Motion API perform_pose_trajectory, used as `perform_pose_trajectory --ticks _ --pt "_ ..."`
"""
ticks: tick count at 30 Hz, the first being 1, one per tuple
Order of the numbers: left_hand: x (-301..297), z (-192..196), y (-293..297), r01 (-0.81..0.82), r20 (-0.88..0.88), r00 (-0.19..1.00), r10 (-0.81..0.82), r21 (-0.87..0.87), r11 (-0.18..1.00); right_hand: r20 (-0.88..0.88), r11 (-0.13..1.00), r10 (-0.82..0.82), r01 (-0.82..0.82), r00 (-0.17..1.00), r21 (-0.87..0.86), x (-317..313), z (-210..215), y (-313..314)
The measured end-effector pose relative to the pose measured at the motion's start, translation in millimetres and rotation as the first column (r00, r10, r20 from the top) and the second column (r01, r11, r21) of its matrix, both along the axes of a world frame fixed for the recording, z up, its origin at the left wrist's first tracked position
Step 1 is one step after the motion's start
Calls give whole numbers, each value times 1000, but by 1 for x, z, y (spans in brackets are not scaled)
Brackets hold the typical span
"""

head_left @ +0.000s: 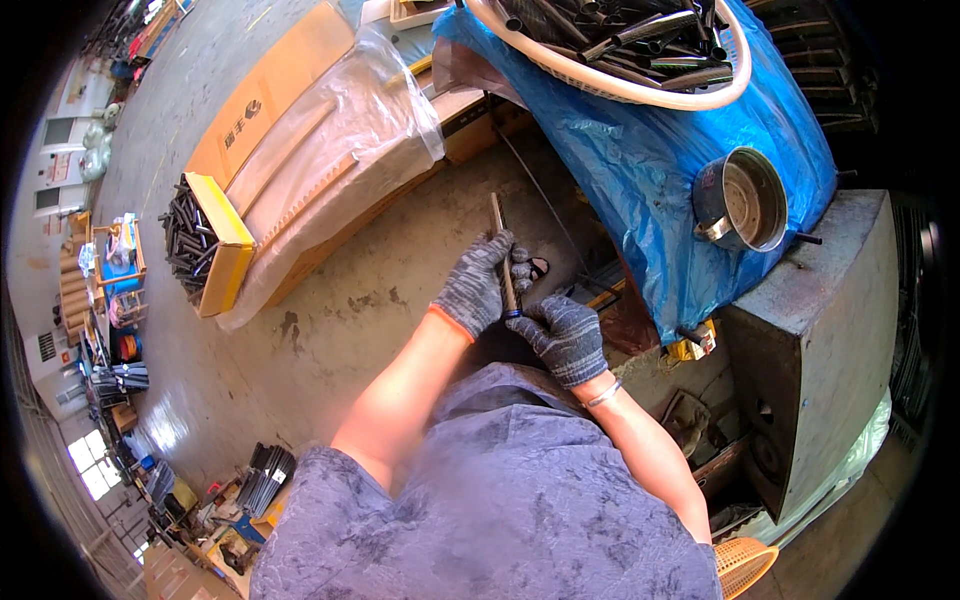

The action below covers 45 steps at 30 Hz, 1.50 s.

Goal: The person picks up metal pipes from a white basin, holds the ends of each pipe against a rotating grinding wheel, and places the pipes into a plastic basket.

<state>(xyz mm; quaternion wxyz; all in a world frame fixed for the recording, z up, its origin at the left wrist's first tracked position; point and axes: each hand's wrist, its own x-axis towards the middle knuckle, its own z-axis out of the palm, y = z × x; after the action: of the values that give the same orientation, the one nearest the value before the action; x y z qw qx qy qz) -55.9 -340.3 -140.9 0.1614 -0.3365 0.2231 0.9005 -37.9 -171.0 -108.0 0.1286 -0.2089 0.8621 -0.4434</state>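
both gloved hands hold one slim metal rod (503,262) upright over the concrete floor (380,300). left hand (476,283) is wrapped around its middle; right hand (566,335) pinches the lower end, where a small blue ring sits. judged step: fitting or checking that end piece. the next move would call for steady alignment and a firm left grip. what the ring is stays unclear, and the rod's lower tip is hidden behind the gloves. basket of tubes (620,45) is cut off at top.
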Motion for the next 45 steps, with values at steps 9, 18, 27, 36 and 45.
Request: perform_pose_trajectory --ticks 9,18,27,36,45 --pt "0 3 -2 -29 68 997 23 86 996 13 1000 -9 9 1000 -1 0 0 1" --pt "3 -7 0 -36 55 998 31 93 995 18 1000 -9 9 1000 -6 0 0 3" --pt "1 3 2 -38 49 998 36 41 998 -2 1000 -16 15 1000 -10 1 -3 3" --pt "-1 9 3 28 -73 997 -20 104 994 -22 999 -8 7 1000 -47 1 -3 4" --pt "-4 23 9 57 -222 975 -14 187 981 -67 996 -23 17 998 -92 0 -1 7"
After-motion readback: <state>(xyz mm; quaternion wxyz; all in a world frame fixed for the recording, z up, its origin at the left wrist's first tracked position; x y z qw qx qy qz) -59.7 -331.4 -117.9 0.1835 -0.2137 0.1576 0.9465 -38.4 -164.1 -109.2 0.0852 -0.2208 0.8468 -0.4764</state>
